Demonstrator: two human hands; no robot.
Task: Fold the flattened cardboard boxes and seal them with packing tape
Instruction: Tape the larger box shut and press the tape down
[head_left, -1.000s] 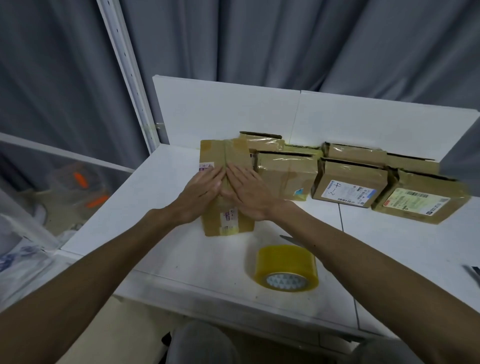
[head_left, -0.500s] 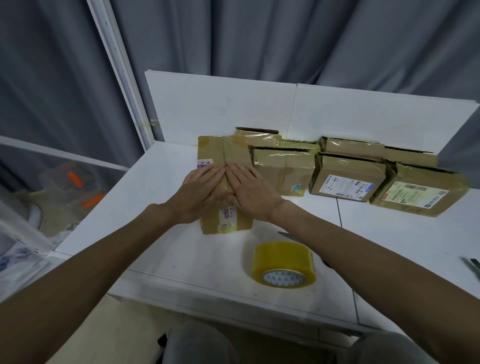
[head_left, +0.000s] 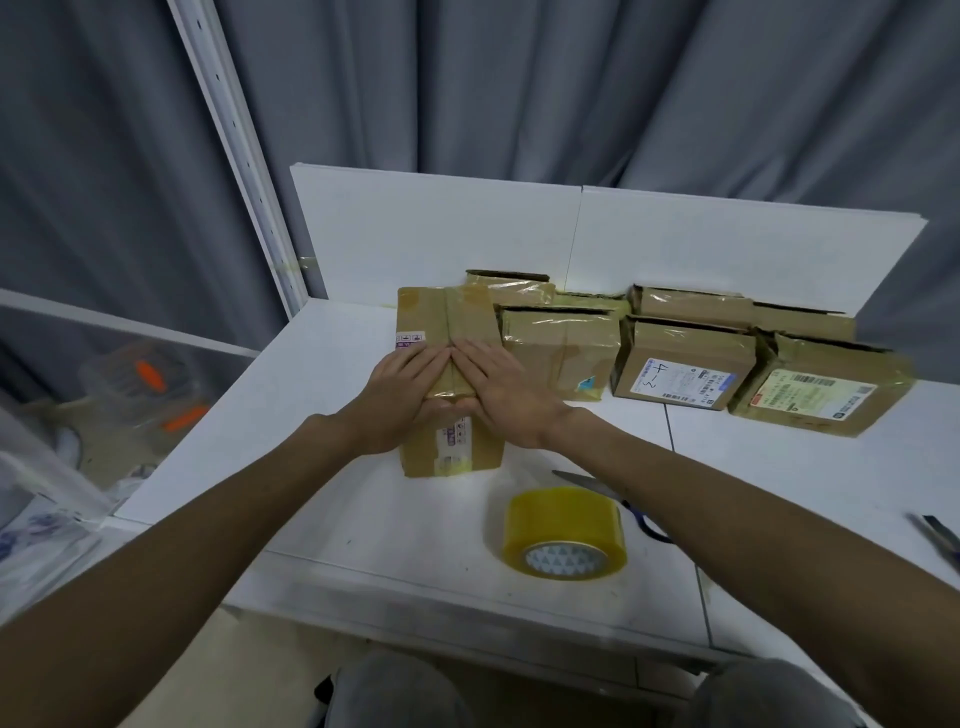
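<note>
Near the table's (head_left: 322, 467) front edge we list the tape roll (head_left: 563, 538), with scissors (head_left: 582, 479) just behind. Mid-table is the box (head_left: 467, 322): our left hand (head_left: 405, 395) and right hand (head_left: 509, 400) lie flat with fingers straight, pressing its centre seam. They are unmoved from a second ago, so we judge the tape is being smoothed. Along the back edge stand the sealed boxes (head_left: 680, 364).

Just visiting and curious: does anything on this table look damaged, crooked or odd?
Yes, at the back: the rightmost box has crumpled corners and sits at an angle to the row, and the box with the handwritten label shows a dark gap along its top edge.
</note>
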